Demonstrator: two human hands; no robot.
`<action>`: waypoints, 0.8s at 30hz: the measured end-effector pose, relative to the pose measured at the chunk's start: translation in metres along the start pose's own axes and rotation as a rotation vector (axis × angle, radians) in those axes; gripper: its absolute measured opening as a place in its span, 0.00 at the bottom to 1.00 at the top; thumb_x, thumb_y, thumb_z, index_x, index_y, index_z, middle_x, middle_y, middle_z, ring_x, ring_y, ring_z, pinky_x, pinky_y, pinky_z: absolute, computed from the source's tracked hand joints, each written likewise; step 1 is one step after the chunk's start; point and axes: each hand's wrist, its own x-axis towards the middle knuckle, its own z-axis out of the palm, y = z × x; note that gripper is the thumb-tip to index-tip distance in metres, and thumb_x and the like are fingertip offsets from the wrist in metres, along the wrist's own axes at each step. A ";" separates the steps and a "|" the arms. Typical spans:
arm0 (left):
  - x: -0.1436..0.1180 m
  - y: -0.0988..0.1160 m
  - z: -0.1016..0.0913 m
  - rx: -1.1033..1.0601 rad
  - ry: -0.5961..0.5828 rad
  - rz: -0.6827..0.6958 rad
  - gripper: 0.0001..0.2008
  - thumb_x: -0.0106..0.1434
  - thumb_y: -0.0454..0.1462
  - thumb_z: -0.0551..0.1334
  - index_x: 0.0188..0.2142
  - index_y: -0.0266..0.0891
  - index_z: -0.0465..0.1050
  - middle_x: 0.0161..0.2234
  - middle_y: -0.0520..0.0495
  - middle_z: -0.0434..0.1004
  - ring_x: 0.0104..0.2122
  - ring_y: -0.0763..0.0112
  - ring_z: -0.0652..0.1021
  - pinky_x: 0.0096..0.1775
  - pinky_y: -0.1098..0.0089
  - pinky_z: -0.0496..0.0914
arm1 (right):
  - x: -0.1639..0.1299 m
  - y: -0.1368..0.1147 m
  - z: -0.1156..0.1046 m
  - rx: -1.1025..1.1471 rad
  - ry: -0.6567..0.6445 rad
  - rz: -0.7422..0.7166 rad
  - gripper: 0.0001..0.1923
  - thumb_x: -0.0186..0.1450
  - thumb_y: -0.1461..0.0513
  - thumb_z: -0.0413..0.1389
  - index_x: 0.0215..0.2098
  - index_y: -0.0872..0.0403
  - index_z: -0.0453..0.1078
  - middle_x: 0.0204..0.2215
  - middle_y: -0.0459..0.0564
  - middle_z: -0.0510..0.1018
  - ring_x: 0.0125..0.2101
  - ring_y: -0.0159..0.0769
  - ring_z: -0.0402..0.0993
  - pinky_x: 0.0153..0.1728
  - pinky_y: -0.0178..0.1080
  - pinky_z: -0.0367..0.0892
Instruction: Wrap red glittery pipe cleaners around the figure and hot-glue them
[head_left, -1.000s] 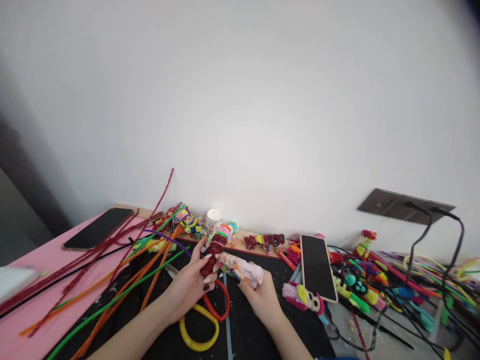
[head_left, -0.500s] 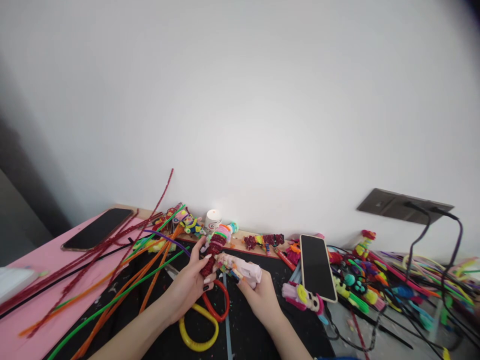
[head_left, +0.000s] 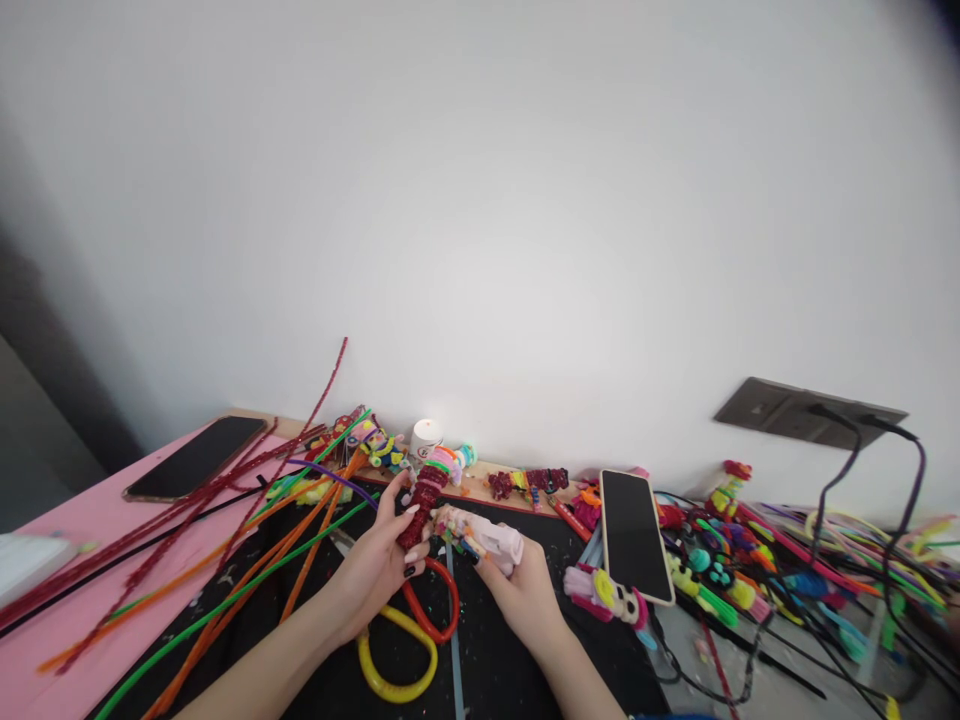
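Note:
My left hand [head_left: 382,560] is closed around a dark red pipe-cleaner figure [head_left: 426,500], gripping its lower part. Pink, green and orange bands circle its far end, which leans toward the wall. In my right hand [head_left: 525,595] is a pale pink glue gun [head_left: 491,538], its nozzle end smeared with colours and pointing left. That nozzle is close beside the figure; whether they touch I cannot tell. Below both hands lie scissors with one red handle [head_left: 454,610] and one yellow handle [head_left: 397,690].
Long red, orange and green pipe cleaners [head_left: 225,585] spread across the left side. A dark phone [head_left: 199,458] lies on the pink surface. Another phone [head_left: 637,535] lies right of my hands, by finished figures [head_left: 604,592]. Cables hang from the wall socket [head_left: 787,410]. A white cup [head_left: 426,437] stands behind.
The dark red figure has turned slightly in my left hand, so its bands face differently. My left fingers have shifted a little; the glue gun has barely moved.

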 end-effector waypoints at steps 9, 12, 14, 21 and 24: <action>0.003 -0.001 0.000 0.135 0.062 0.243 0.33 0.63 0.40 0.55 0.62 0.55 0.36 0.24 0.58 0.63 0.18 0.79 0.60 0.26 0.74 0.57 | 0.003 -0.004 -0.013 -0.538 0.043 -0.012 0.18 0.57 0.66 0.52 0.47 0.53 0.66 0.41 0.53 0.74 0.40 0.46 0.69 0.38 0.44 0.59; 0.002 -0.006 -0.003 0.283 0.068 0.277 0.33 0.64 0.43 0.54 0.63 0.54 0.34 0.27 0.56 0.65 0.21 0.77 0.64 0.28 0.73 0.60 | 0.003 -0.006 -0.013 -0.629 0.070 0.018 0.27 0.53 0.67 0.53 0.52 0.51 0.63 0.46 0.55 0.71 0.46 0.53 0.64 0.44 0.52 0.55; -0.001 -0.009 -0.006 0.378 0.058 0.259 0.32 0.65 0.45 0.52 0.63 0.53 0.36 0.36 0.50 0.69 0.33 0.70 0.72 0.37 0.68 0.65 | 0.001 -0.009 -0.011 -0.587 0.098 -0.031 0.28 0.54 0.67 0.54 0.53 0.50 0.60 0.49 0.55 0.68 0.50 0.54 0.60 0.47 0.55 0.51; -0.012 -0.018 -0.008 0.698 -0.139 0.266 0.30 0.66 0.45 0.49 0.64 0.46 0.36 0.60 0.39 0.57 0.59 0.58 0.60 0.59 0.56 0.50 | -0.014 -0.024 0.009 -0.254 0.065 -0.258 0.04 0.64 0.65 0.47 0.37 0.52 0.60 0.32 0.49 0.68 0.34 0.41 0.64 0.36 0.43 0.57; -0.013 -0.025 -0.010 0.728 -0.159 0.260 0.30 0.66 0.45 0.49 0.64 0.47 0.39 0.61 0.41 0.55 0.61 0.58 0.57 0.60 0.55 0.46 | -0.017 -0.025 0.017 -0.217 0.083 -0.252 0.05 0.64 0.67 0.45 0.33 0.52 0.59 0.30 0.47 0.67 0.32 0.39 0.63 0.34 0.41 0.57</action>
